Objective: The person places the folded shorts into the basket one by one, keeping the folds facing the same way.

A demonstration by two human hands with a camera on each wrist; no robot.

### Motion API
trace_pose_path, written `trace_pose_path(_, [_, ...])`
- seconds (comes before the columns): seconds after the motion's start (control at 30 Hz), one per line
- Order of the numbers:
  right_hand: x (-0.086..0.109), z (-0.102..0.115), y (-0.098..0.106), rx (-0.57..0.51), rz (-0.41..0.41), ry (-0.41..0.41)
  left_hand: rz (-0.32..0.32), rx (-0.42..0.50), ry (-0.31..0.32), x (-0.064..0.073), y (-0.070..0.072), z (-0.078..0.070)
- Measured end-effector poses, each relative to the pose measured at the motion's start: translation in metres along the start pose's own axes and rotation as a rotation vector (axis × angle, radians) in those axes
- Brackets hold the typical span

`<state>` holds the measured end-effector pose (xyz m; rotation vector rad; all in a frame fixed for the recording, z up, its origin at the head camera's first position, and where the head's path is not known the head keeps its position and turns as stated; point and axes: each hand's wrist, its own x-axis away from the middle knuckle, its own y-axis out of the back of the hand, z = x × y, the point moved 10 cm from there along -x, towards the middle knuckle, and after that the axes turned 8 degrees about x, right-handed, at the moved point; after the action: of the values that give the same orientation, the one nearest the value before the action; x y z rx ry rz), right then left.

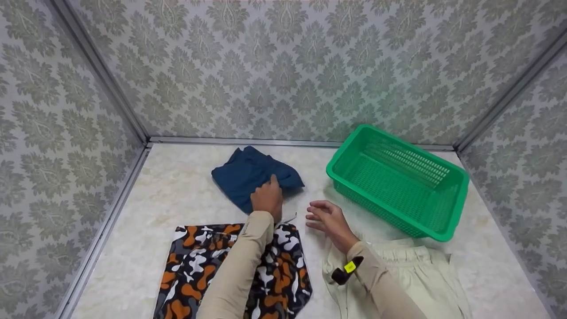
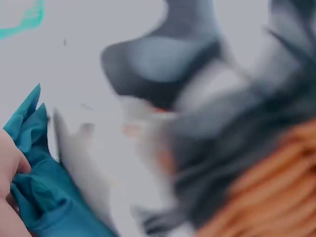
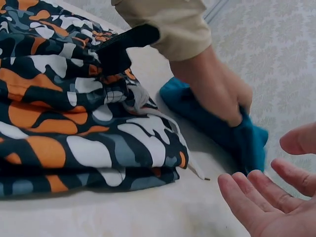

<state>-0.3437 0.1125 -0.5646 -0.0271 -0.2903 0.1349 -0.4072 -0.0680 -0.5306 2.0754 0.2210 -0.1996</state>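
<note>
Gripping the blue cloth (image 1: 237,177) at the table's (image 1: 124,248) far side is the left hand (image 1: 267,198) — fingers curled into the fabric. Right hand (image 1: 330,221) is loose, fingers apart, holding nothing. I'd call it early days: the blue piece is rumpled, while the camo-patterned garment (image 1: 188,266) and pale trousers (image 1: 425,279) lie nearer the person. All three are outside the green basket (image 1: 385,181), so handling the lot seems left.

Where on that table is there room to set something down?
The table has bare patches left of the blue cloth, between it and the green basket, and right of the pale garment. The near middle is crowded: the patterned garment and pale one lie close together near the right hand.
</note>
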Motion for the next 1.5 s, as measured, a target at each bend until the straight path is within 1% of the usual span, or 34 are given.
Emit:
trace_pose_path(0.07, [0.000, -0.001, -0.003, -0.011, 0.004, -0.018, 0.001, 0.106, 0.024, 0.000, 0.007, 0.000])
trace_pose_path(0.13, [0.000, -0.002, -0.007, -0.024, 0.007, -0.038, 0.037, 0.183, 0.041, 0.003, 0.011, -0.003])
trace_pose_path(0.23, [0.000, -0.002, -0.014, -0.041, 0.024, -0.056, 0.096, 0.266, 0.068, 0.008, 0.015, -0.011])
trace_pose_path(0.33, [-0.003, 0.000, -0.022, -0.072, 0.064, -0.071, 0.143, 0.338, 0.085, 0.016, 0.019, -0.021])
trace_pose_path(0.47, [-0.004, 0.005, -0.033, -0.168, 0.151, -0.068, 0.187, 0.404, 0.063, 0.031, 0.022, -0.039])
trace_pose_path(0.53, [-0.001, 0.007, -0.035, -0.202, 0.171, -0.069, 0.208, 0.419, 0.056, 0.041, 0.021, -0.047])
trace_pose_path(0.6, [0.003, 0.010, -0.036, -0.212, 0.170, -0.073, 0.214, 0.411, 0.035, 0.051, 0.020, -0.054])
trace_pose_path(0.7, [0.008, 0.013, -0.032, -0.182, 0.111, -0.101, 0.209, 0.382, -0.005, 0.065, 0.022, -0.065])
trace_pose_path(0.8, [0.013, 0.016, -0.028, -0.141, 0.053, -0.122, 0.178, 0.331, -0.059, 0.078, 0.027, -0.075])
trace_pose_path(0.9, [0.017, 0.017, -0.020, -0.077, -0.029, -0.142, 0.178, 0.294, -0.123, 0.091, 0.028, -0.086])
trace_pose_path(0.97, [0.019, 0.015, -0.012, -0.036, -0.096, -0.159, 0.196, 0.285, -0.175, 0.100, 0.028, -0.093])
trace_pose_path(1.03, [0.019, 0.013, -0.004, -0.005, -0.157, -0.169, 0.259, 0.313, -0.212, 0.110, 0.025, -0.097])
trace_pose_path(1.1, [0.018, 0.011, 0.002, 0.018, -0.198, -0.169, 0.306, 0.360, -0.218, 0.117, 0.026, -0.093])
trace_pose_path(1.17, [0.018, 0.011, 0.007, 0.040, -0.208, -0.166, 0.315, 0.422, -0.196, 0.122, 0.031, -0.082])
trace_pose_path(1.2, [0.018, 0.012, 0.008, 0.047, -0.201, -0.158, 0.300, 0.449, -0.171, 0.123, 0.035, -0.074])
trace_pose_path(1.27, [0.019, 0.017, 0.011, 0.062, -0.185, -0.137, 0.242, 0.502, -0.115, 0.123, 0.044, -0.055])
trace_pose_path(1.33, [0.021, 0.025, 0.013, 0.049, -0.159, -0.110, 0.182, 0.541, -0.067, 0.122, 0.052, -0.037])
trace_pose_path(1.37, [0.023, 0.030, 0.014, 0.033, -0.144, -0.091, 0.166, 0.555, -0.042, 0.122, 0.054, -0.030])
trace_pose_path(1.43, [0.027, 0.041, 0.016, -0.003, -0.113, -0.056, 0.156, 0.585, 0.007, 0.119, 0.054, -0.017])
trace_pose_path(1.5, [0.032, 0.049, 0.018, -0.031, -0.079, -0.046, 0.168, 0.615, 0.041, 0.115, 0.053, -0.009])
